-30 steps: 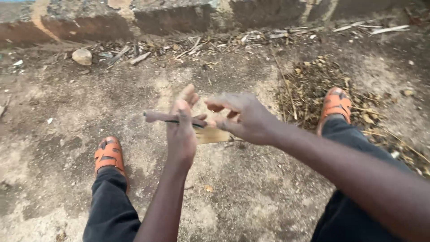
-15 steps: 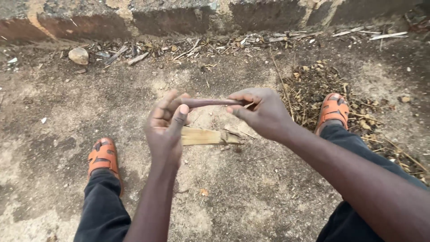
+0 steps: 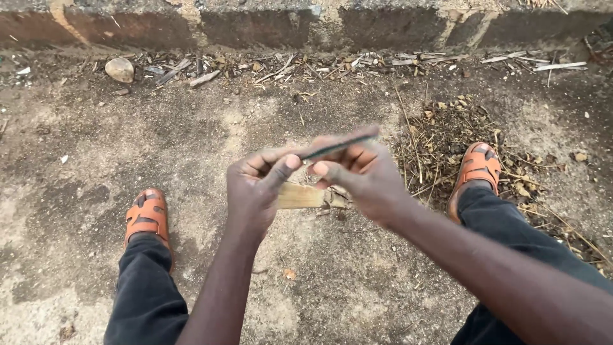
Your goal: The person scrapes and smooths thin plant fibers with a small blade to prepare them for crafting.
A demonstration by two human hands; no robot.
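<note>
I see the thin dark stick [image 3: 338, 146] held in the air between both hands, above the bare ground [image 3: 96, 147]. My left hand [image 3: 255, 188] pinches one end, my right hand [image 3: 361, 176] the other. Blurred and slender, it could snap or slip onto the pale wood piece [image 3: 300, 196] below.

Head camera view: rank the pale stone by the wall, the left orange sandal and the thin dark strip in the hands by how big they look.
1. left orange sandal
2. thin dark strip, nearer the camera, so unsure
3. pale stone, farthest away
</note>
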